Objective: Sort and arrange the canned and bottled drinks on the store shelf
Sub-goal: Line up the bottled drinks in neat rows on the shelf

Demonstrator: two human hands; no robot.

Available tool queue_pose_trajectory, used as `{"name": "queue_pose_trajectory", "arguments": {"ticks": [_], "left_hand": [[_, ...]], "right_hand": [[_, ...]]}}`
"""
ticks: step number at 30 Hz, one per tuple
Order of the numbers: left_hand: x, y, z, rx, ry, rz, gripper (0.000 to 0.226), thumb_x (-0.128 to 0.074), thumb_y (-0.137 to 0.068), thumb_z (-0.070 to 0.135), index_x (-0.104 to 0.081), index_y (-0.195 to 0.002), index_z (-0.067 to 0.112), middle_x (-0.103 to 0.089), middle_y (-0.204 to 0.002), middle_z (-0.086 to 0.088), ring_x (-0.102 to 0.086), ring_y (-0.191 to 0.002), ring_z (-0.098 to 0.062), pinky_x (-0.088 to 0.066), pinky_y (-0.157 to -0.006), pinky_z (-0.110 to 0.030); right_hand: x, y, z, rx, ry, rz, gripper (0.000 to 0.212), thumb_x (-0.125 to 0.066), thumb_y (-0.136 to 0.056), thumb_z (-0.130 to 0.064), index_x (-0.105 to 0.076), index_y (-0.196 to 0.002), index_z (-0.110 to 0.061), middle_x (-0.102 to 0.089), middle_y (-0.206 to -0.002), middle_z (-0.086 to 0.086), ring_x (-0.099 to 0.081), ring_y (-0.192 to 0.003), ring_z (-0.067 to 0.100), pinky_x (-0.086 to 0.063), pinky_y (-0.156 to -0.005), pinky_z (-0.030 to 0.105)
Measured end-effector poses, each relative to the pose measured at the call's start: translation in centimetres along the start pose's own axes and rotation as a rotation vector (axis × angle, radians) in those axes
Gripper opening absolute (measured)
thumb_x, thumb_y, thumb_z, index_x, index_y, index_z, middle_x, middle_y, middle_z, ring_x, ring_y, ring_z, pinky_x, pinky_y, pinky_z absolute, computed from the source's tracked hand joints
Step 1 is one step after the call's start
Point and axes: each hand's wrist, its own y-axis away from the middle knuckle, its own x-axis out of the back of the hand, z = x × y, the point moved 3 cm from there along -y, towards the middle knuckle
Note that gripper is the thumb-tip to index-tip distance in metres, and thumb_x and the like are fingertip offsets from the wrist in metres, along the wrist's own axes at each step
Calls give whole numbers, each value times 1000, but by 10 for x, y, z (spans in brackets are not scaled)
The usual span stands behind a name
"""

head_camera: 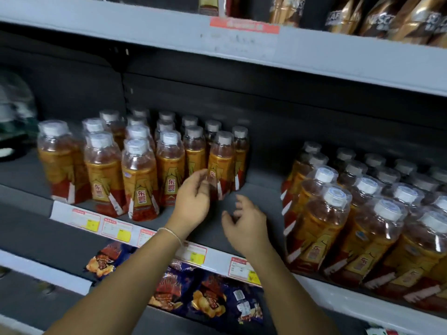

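Several clear bottles with white caps and gold-and-red labels (140,180) stand in rows on the left part of the grey shelf (263,187). A second, larger group of the same bottles (338,226) fills the right part. My left hand (193,201) reaches over the shelf edge, and its loosely bent fingertips lie against the lower left side of the front bottle (221,160) at the right end of the left group. Over the bare gap between the two groups hovers my right hand (246,223), fingers loosely curled, holding nothing.
Price tags (116,229) line the shelf's front edge. Dark blue snack bags (208,298) lie on the shelf below. The shelf above (314,56) hangs low over the bottles and carries brown-and-gold coffee drinks (411,18). Blurred packaged goods (14,112) sit at the far left.
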Motion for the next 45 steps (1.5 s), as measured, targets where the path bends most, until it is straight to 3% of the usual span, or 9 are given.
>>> {"name": "queue_pose_trajectory", "arguments": {"ticks": [3,9,13,19,26,31,35,39,45], "left_hand": [[10,-1,-4,-27,-23,-47,38,-44,-102,12,-48,-140,7,-50,-132,3,-41,-123,-5,-23,-92,5],[20,6,-22,-75,10,-175,46,-41,-104,20,-36,-149,12,-40,-151,-4,-35,-140,-12,-27,-118,-35],[24,7,-21,-130,48,-119,50,-39,-104,26,-30,-152,14,-36,-154,1,-30,-141,-4,-26,-118,-26],[18,4,-27,-93,105,-176,45,-37,-104,27,-41,-146,13,-42,-150,-2,-34,-140,-7,-25,-118,-27],[-31,-11,-15,107,360,-494,29,-34,-94,63,-59,-108,64,-61,-113,35,-50,-112,16,-35,-104,-19],[-66,-25,-15,395,589,-613,75,-26,-87,69,-51,-139,21,-47,-145,1,-41,-129,-8,-27,-114,-33],[-72,-33,-26,452,624,-372,62,-19,-105,45,-60,-125,3,-60,-131,-12,-54,-127,-21,-39,-106,-32],[-51,-32,-33,96,305,-125,30,-41,-104,28,-69,-97,22,-71,-101,4,-65,-102,-11,-49,-95,-28],[-45,-34,-38,-133,-115,-32,28,-51,-97,8,-62,-123,4,-63,-119,-8,-57,-114,-21,-43,-100,-31]], "right_hand": [[-21,-50,-8,-100,2,-30,66,-76,-82,-33,-50,-139,-11,-63,-126,12,-61,-115,28,-50,-98,37],[-44,-87,-12,-221,-26,62,70,-86,-72,-38,-56,-129,-11,-64,-122,10,-63,-109,26,-51,-93,33],[-41,-80,-7,-229,-209,-19,54,-87,-72,-22,-61,-120,-18,-68,-116,3,-67,-104,18,-55,-94,44],[-27,-41,-7,-154,-219,-96,44,-80,-80,-26,-57,-102,-56,-69,-106,-22,-65,-100,-3,-54,-91,30],[-5,-29,14,-257,-128,175,47,-73,-86,-16,-52,-126,-32,-65,-110,-20,-62,-103,-2,-55,-92,31],[0,-39,24,-406,-19,261,78,-82,-78,-28,-39,-143,-19,-53,-133,5,-54,-122,22,-49,-102,43],[5,-57,26,-435,34,302,70,-84,-76,-26,-46,-134,-12,-52,-128,10,-56,-116,27,-49,-96,37],[6,-80,28,-469,37,317,64,-83,-77,-20,-48,-130,-8,-57,-124,11,-58,-117,28,-49,-96,38],[-5,-100,39,-488,-35,317,77,-73,-87,-12,-29,-150,-5,-57,-133,15,-57,-121,30,-48,-94,34]]}}
